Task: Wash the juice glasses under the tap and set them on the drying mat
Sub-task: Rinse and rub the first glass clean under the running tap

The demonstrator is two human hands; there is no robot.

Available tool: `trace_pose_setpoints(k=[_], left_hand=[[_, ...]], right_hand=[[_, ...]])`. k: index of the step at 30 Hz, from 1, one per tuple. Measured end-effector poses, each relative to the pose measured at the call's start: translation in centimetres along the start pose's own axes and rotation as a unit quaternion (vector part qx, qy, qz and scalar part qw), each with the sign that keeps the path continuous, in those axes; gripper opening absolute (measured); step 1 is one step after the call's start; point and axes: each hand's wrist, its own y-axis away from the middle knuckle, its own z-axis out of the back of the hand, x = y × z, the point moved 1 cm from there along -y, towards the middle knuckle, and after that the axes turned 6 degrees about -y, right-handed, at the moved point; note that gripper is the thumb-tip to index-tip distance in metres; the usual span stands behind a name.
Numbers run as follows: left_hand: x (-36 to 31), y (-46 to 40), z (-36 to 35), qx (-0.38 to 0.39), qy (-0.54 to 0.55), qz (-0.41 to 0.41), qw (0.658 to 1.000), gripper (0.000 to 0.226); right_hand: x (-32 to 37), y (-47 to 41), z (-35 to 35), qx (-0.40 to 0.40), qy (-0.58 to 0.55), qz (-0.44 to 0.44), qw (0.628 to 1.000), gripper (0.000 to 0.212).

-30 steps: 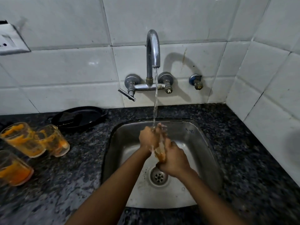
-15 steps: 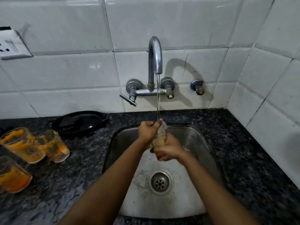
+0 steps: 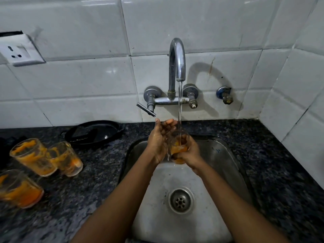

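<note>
Over the sink (image 3: 219, 155), directly under the tap (image 3: 177, 58), we hold one juice glass (image 3: 178, 146) in our right hand (image 3: 188, 152), whose fingers wrap around its lower part. The glass stands roughly upright with orange juice in its bottom, and the stream of water (image 3: 180, 102) falls into its mouth. Our left hand (image 3: 159, 139) lies against the glass on the side away from the right hand, palm turned toward it and fingers loosely extended upward; they seem to rest on the rim, though the water blurs that spot. A thin trickle runs down between the two hands.

Well to the left of our left hand, on the dark speckled tabletop (image 3: 98, 172), stand three more orange-smeared glasses: a tall glass (image 3: 33, 156), a second glass (image 3: 65, 158) touching it on the side nearer the hands, and a third glass (image 3: 19, 189) closer to us. Beyond them, nearer the wall, lies a black pan (image 3: 94, 132). Below our hands sits the drain (image 3: 180, 200).
</note>
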Motion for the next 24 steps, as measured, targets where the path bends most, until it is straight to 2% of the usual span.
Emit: trace_pose_setpoints(k=[3,7,9,10,12,15,18,21,24], left_hand=[[-0.3,0.3,1.0,-0.001,-0.014,-0.01,1.0,0.048],[0.2,1.3,1.9,-0.014,-0.051,0.008,0.999,0.042],[0.8,1.6,2.4,-0.016,-0.063,0.026,0.998,0.037],[1.0,1.8,2.6,-0.016,-0.071,0.038,0.997,0.035],[1.7,2.1,2.9,-0.022,-0.085,0.06,0.994,0.031],[2.7,2.3,3.2,-0.024,-0.093,0.088,0.991,0.025],[3.5,2.5,2.9,-0.026,-0.097,0.105,0.989,0.027],[3.9,2.8,2.5,-0.024,-0.113,0.116,0.987,0.037],[3.9,3.2,1.8,0.003,-0.128,0.132,0.983,0.043]], right_hand=[[-0.4,-0.6,-0.3,-0.016,-0.013,0.016,1.0,0.072],[-0.2,-1.3,0.0,-0.02,-0.004,0.029,0.999,0.066],[0.0,-1.7,0.3,-0.027,0.059,0.05,0.997,0.065],[0.2,-2.0,0.6,-0.037,0.127,0.072,0.989,0.067],[0.5,-2.4,1.3,-0.04,0.325,0.106,0.939,0.071],[1.6,-1.5,2.2,-0.044,0.576,0.145,0.803,0.057],[2.1,-0.9,2.8,-0.052,0.67,0.201,0.713,0.04],[2.6,-0.6,3.4,-0.033,0.723,0.209,0.658,0.048],[2.7,-0.5,3.7,-0.031,0.75,0.231,0.619,0.06]])
